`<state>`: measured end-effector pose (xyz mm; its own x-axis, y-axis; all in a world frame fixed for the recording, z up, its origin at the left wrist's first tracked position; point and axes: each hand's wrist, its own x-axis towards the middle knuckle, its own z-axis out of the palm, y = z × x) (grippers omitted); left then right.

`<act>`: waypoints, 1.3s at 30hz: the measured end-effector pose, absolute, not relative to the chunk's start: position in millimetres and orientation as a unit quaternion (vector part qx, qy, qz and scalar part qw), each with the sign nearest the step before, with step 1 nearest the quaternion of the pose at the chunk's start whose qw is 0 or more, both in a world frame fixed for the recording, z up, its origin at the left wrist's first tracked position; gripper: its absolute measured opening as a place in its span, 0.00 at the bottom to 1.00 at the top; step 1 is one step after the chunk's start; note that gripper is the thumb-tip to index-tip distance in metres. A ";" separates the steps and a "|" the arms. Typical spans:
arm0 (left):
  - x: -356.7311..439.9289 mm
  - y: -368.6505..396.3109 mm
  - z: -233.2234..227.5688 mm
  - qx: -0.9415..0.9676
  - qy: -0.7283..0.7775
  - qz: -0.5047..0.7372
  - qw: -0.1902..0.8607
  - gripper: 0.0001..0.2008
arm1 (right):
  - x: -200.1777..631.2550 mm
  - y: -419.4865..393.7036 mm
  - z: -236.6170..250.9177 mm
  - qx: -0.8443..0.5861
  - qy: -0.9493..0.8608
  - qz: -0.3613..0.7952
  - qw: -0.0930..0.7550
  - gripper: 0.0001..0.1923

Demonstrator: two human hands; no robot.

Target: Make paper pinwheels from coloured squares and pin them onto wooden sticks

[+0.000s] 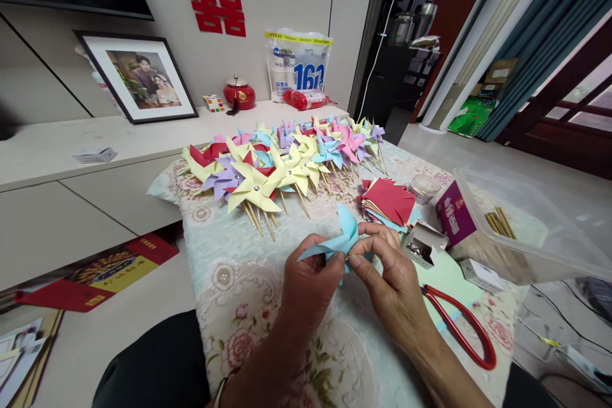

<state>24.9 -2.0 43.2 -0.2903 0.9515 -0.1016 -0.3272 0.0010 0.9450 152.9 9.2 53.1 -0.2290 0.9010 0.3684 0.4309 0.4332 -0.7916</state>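
Observation:
A light blue paper pinwheel [342, 239], some of its blades folded in and curved, is held up over the cloth between both hands. My left hand [313, 287] is closed on its left side, with the thumb near the centre. From the right, my right hand [389, 274] pinches at the pinwheel's middle; a tiny shiny bit shows between the fingertips, too small to name. Right of the hands lie a stack of cut paper squares [389, 201], red on top, a small open box of metal pieces [423, 245] and red-handled pliers [461, 325], whose jaws are partly hidden.
Finished pinwheels on sticks [287, 166] crowd the far side of the flowered tablecloth [248, 306]. A clear plastic bin [526, 255] with wooden sticks stands at the right, beside a small round tub [425, 188]. A cabinet [134, 146] runs behind. Cables [564, 306] lie at lower right.

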 end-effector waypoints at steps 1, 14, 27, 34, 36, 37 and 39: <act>25.0 -1.9 42.8 0.315 0.494 0.634 0.506 0.10 | 153.1 9.2 52.8 -0.455 -0.732 0.281 0.423 0.09; 26.7 -2.6 41.9 0.309 0.485 0.645 0.503 0.10 | 149.8 5.1 54.0 -0.456 -0.717 0.292 0.438 0.09; 28.2 -2.8 37.8 0.307 0.471 0.654 0.506 0.09 | 150.3 5.2 52.3 -0.442 -0.722 0.296 0.443 0.08; 27.5 -4.1 37.4 0.309 0.470 0.651 0.509 0.08 | 151.1 6.0 51.5 -0.437 -0.719 0.312 0.441 0.09; 27.5 -4.9 37.3 0.314 0.473 0.649 0.507 0.09 | 151.5 6.1 51.6 -0.439 -0.713 0.328 0.438 0.09; 27.6 -5.2 37.6 0.314 0.475 0.648 0.505 0.09 | 151.8 6.1 51.8 -0.439 -0.710 0.337 0.436 0.09; 27.9 -5.2 38.7 0.316 0.478 0.647 0.503 0.09 | 152.2 5.8 52.4 -0.440 -0.703 0.351 0.435 0.09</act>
<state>27.9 -5.2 38.7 -0.2938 0.9532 -0.0718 -0.3492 -0.0371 0.9363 152.2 5.8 52.4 -0.2349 0.9240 0.3018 0.3128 0.3659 -0.8765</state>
